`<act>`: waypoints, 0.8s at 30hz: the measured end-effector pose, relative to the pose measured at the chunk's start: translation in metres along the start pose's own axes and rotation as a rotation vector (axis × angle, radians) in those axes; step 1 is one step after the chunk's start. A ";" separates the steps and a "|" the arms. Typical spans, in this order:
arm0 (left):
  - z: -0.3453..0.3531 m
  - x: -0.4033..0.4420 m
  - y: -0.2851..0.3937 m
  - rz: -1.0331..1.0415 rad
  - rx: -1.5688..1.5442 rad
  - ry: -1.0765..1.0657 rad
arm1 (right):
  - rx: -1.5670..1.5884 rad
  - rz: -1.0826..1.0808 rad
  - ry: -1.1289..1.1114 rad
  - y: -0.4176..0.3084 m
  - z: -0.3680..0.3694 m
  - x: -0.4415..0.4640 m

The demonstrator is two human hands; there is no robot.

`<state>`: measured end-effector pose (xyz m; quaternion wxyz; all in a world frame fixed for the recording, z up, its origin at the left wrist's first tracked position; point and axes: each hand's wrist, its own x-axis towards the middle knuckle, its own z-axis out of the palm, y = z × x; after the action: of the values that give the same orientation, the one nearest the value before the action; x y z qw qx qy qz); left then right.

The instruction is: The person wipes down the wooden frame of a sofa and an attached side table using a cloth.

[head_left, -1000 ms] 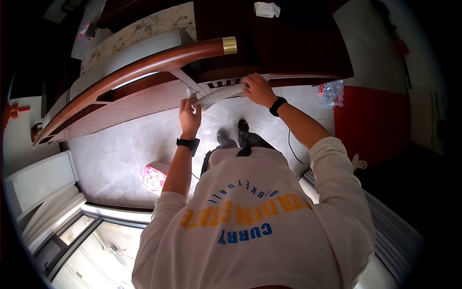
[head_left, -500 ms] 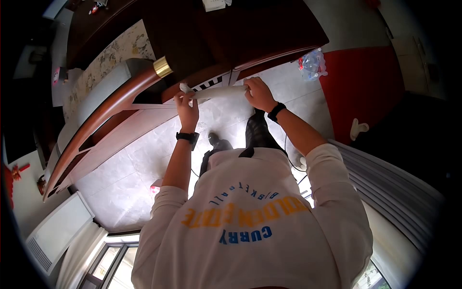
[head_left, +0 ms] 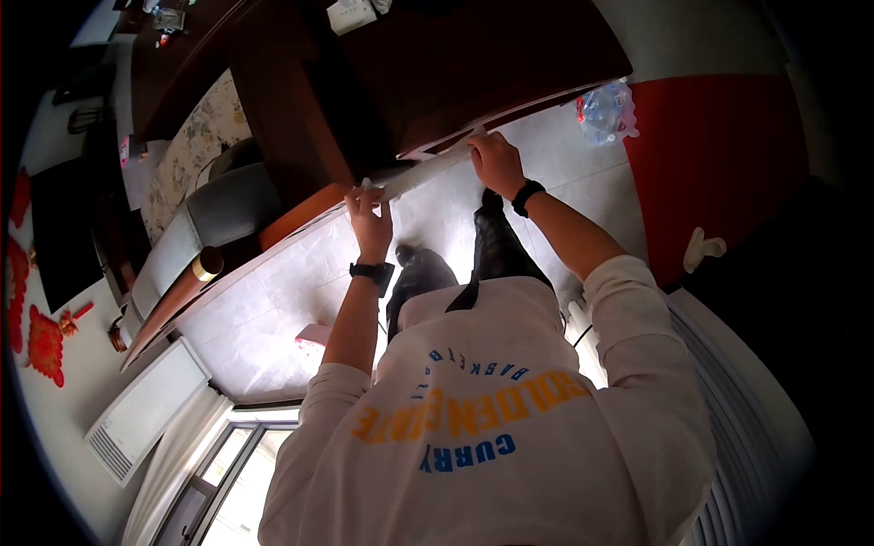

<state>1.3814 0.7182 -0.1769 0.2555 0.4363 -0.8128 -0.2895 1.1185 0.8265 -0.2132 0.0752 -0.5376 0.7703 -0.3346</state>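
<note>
A long white cloth (head_left: pixel 426 175), perhaps a wipe, stretches between my two hands along the edge of the dark wooden table (head_left: pixel 473 55). My left hand (head_left: pixel 370 224) grips its left end, with a bit of white poking up past the fingers. The other end is pinched in my right hand (head_left: pixel 497 166), which sits higher and close to the table edge. Whether the cloth touches the wood I cannot tell.
A grey chair (head_left: pixel 232 205) with a wooden, gold-tipped arm stands at the left. Shrink-wrapped bottles (head_left: pixel 604 114) are on the floor beside a red panel (head_left: pixel 719 164). A white box (head_left: pixel 350 15) lies on the tabletop.
My right hand has risen slightly and my left hand has dropped, so the cloth slants more, closer to the table edge. The view has shifted, and the chair arm appears lower left.
</note>
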 end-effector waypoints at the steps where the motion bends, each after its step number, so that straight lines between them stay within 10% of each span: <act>1: 0.011 -0.001 0.007 -0.044 0.006 -0.031 | 0.003 0.018 0.002 0.011 -0.004 0.001; 24: 0.174 0.086 -0.022 -0.257 0.093 -0.251 | 0.062 0.630 0.155 0.089 0.088 0.039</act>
<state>1.2358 0.6773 -0.3001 0.0927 0.5085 -0.7882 -0.3339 1.0751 0.7713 -0.3244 0.1326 -0.2431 0.8918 -0.3577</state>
